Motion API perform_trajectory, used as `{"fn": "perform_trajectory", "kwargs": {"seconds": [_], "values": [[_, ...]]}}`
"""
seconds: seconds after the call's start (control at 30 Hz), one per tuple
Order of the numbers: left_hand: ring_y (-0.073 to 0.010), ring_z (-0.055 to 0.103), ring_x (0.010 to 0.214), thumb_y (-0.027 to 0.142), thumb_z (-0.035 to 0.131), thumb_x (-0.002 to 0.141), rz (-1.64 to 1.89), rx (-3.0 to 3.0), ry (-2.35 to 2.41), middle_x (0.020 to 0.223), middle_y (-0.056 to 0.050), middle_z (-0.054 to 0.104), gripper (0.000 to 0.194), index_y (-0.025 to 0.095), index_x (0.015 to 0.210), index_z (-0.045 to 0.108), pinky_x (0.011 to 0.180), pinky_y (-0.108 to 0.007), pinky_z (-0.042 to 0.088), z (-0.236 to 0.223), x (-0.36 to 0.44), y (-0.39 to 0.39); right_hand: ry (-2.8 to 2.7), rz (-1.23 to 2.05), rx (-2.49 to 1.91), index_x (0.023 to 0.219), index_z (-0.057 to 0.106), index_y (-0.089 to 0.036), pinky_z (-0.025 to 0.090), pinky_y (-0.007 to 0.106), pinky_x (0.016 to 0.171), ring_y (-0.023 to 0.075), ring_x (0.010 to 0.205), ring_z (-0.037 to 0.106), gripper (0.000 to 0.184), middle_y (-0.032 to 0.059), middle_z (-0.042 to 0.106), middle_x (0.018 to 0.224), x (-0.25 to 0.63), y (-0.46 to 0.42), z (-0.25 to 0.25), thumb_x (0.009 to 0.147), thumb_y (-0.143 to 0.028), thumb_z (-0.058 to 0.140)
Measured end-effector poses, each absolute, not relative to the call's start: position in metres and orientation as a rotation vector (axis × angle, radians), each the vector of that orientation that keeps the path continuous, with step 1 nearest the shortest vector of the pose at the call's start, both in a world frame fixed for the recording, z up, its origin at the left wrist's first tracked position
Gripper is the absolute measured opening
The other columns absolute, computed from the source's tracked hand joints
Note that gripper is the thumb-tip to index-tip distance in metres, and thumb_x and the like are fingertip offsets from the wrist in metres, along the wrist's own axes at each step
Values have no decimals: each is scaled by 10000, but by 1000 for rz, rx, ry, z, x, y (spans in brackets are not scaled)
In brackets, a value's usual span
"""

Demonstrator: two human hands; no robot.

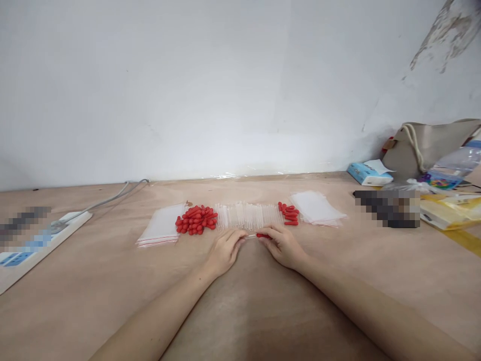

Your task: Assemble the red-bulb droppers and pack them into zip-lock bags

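Observation:
My left hand (224, 249) is closed, its fingertips pinching a thin clear tube (251, 236) just above the table. Opposite it, my right hand (282, 245) grips a small red rubber bulb (260, 235) at the tube's right end. Whether the tube sits inside the bulb is too small to tell. Directly beyond both hands lies a wide row of similar clear tubes (250, 215). A heap of red bulbs (196, 219) borders that row on the left, and a smaller group of red bulbs (290, 215) lies at its right.
Clear plastic zip bags (160, 224) with red lines are stacked at left; another bag stack (317, 208) lies at right. A power strip (71, 225) with a cable is far left. Tissues (368, 174), a grey bag (432, 145) and a blurred dark object (391, 206) stand right.

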State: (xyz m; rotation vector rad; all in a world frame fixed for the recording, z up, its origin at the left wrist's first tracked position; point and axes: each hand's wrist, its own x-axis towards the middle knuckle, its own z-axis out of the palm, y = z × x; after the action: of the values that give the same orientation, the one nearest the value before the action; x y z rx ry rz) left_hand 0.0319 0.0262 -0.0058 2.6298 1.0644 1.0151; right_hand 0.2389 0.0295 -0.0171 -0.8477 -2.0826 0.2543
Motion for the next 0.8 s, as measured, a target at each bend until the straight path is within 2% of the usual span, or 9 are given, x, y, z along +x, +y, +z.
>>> {"fn": "perform_trajectory", "kwargs": {"seconds": [0.3,0.8], "values": [[-154,546,856,135,379,879,1023,2634,912,906,-57,604,207,169,974,559,751,-286,457,-6,30,27,-2100,314,-783,949,581,-181,451,242,645,127,723,542,156,52,597,823,239,28,-15,815,-215,507],[-161,545,803,115,337,882,928,2789,807,867,-71,614,253,152,921,584,713,-290,460,-2,33,24,-2204,161,-726,868,579,-174,442,253,633,144,710,524,125,55,577,752,240,28,-20,839,-196,459]]}}
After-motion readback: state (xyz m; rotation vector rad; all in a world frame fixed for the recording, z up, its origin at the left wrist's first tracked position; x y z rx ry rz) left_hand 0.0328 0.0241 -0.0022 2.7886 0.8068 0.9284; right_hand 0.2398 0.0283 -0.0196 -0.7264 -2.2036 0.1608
